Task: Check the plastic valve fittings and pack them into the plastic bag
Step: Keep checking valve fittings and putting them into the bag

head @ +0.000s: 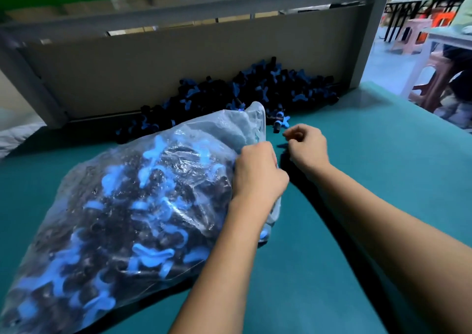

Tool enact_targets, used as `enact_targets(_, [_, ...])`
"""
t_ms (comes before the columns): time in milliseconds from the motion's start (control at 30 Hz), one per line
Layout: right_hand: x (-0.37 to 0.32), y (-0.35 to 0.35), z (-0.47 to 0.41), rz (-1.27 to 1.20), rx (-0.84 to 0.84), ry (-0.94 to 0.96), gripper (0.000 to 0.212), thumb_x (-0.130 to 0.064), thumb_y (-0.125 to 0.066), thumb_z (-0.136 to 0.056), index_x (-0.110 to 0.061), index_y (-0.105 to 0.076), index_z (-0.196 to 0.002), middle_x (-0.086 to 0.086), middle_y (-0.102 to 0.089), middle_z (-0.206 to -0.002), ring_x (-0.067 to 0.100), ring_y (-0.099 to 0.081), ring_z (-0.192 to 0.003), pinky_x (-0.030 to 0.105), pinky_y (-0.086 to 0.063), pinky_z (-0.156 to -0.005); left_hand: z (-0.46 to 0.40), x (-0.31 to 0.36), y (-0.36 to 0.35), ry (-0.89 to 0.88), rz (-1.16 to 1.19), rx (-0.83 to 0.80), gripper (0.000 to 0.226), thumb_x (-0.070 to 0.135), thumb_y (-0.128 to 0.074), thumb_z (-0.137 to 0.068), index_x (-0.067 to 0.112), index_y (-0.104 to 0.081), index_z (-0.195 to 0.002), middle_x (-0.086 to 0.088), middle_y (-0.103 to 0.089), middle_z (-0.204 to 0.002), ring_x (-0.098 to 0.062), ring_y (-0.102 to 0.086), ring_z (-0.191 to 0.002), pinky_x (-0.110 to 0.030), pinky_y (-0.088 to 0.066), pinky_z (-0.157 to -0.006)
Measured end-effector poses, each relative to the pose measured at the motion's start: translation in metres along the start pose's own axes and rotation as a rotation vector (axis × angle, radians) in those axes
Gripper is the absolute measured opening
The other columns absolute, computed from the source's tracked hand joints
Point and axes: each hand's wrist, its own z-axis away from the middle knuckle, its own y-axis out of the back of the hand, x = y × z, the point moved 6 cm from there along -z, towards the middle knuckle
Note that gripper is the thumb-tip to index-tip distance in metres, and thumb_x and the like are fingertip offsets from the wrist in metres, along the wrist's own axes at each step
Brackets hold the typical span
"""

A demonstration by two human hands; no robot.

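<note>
The plastic bag (122,206) lies on its side across the green table (357,206), already bulging with black-and-blue fittings, its mouth turned toward the loose pile of valve fittings (242,91) heaped against the cardboard back panel (153,78) — probably so each checked piece has only a short way to travel. The left hand (258,172) grips the bag's film near the mouth, seemingly to hold the opening up and keep the load from spilling. The right hand (306,144) hovers just beside it with fingers curled; whether it pinches anything small cannot be told. A stray fitting (279,120) lies on the table just past that hand, near the bag's lip and apart from the heap. The raised flap of film stands between the left hand and much of the pile, so reaching round on the right looks easier — beyond the table edge are plastic stools (413,35) and another bench, well apart
</note>
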Motion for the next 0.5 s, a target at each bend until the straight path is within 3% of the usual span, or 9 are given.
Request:
enact_targets(67, [-0.004,-0.012,-0.017,0.307,-0.105,0.105,0.036,-0.003,-0.060,-0.084,-0.017,-0.068,-0.116,0.012,-0.062,-0.116,0.033,-0.056,-0.114,0.031,-0.039,-0.101,0.002,0.004,-0.004,-0.039,-0.075,-0.007,0.018,0.004,-0.053,-0.072,0.015,-0.063,-0.083,-0.010,-0.065,-0.091,-0.037,-0.062,-0.085,-0.042,-0.057,-0.070])
enact_targets(133, [-0.001,-0.031,-0.031,0.542,-0.294,0.138,0.057,-0.012,-0.056,-0.089,-0.026,-0.049,-0.144,0.020,-0.033,-0.152,0.044,-0.027,-0.139,0.037,-0.022,-0.116,0.002,0.004,-0.005,-0.043,-0.085,-0.003,0.018,0.005,-0.054,-0.072,0.015,-0.063,-0.084,-0.010,-0.066,-0.091,-0.038,-0.062,-0.086,-0.043,-0.057,-0.071])
enact_targets(200, [0.005,-0.046,-0.038,0.670,-0.447,0.153,0.065,-0.018,-0.050,-0.094,-0.036,-0.033,-0.154,0.014,-0.005,-0.166,0.042,-0.005,-0.150,0.044,-0.012,-0.124,0.000,0.001,-0.005,-0.029,-0.064,-0.002,0.017,0.005,-0.054,-0.073,0.017,-0.064,-0.082,-0.008,-0.067,-0.090,-0.036,-0.063,-0.085,-0.041,-0.057,-0.072])
enact_targets(233, [0.009,-0.051,-0.040,0.695,-0.495,0.170,0.061,-0.021,-0.047,-0.097,-0.037,-0.034,-0.154,0.012,-0.001,-0.168,0.041,-0.003,-0.152,0.044,-0.012,-0.125,-0.001,-0.001,-0.005,-0.016,-0.049,-0.001,0.017,0.006,-0.054,-0.073,0.018,-0.064,-0.080,-0.007,-0.067,-0.089,-0.035,-0.063,-0.084,-0.040,-0.057,-0.072])
enact_targets(300, [0.008,-0.051,-0.039,0.674,-0.500,0.204,0.046,-0.023,-0.044,-0.101,-0.030,-0.048,-0.147,0.013,-0.005,-0.168,0.040,-0.019,-0.150,0.040,-0.019,-0.123,-0.003,-0.004,-0.005,0.013,-0.026,-0.002,0.017,0.006,-0.053,-0.072,0.019,-0.062,-0.077,-0.004,-0.065,-0.087,-0.033,-0.061,-0.080,-0.037,-0.055,-0.069])
enact_targets(400, [-0.002,-0.036,-0.028,0.561,-0.401,0.301,0.030,-0.016,-0.049,-0.099,-0.011,-0.069,-0.121,0.013,-0.027,-0.163,0.036,-0.047,-0.135,0.038,-0.037,-0.112,-0.003,-0.006,-0.007,0.029,-0.015,-0.018,0.016,0.006,-0.054,-0.072,0.021,-0.060,-0.073,-0.002,-0.063,-0.084,-0.029,-0.060,-0.077,-0.033,-0.049,-0.063])
enact_targets(500, [-0.008,-0.010,-0.007,0.481,-0.373,0.331,0.016,-0.019,-0.068,-0.090,-0.009,-0.077,-0.098,0.003,-0.054,-0.144,0.030,-0.060,-0.119,0.039,-0.048,-0.095,-0.004,-0.008,-0.007,0.039,-0.019,-0.026,0.016,0.007,-0.056,-0.072,0.022,-0.059,-0.070,0.000,-0.064,-0.081,-0.027,-0.060,-0.076,-0.030,-0.046,-0.061])
